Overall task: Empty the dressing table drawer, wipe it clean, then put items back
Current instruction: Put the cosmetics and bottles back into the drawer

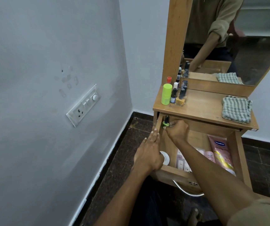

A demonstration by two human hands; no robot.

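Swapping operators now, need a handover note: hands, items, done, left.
Right hand: grip closed on a green nail polish bottle at the drawer's back left corner.
Left hand: resting on the drawer's left wall, steadying it, holding nothing.
Done: several bottles already stand on the tabletop; checked cloth lies folded there, ready.
Left: remove Vaseline tube, pink tubes, white jar; wipe; refill.

"Vaseline" reads on the pink tube (221, 154) in the drawer (176, 174).
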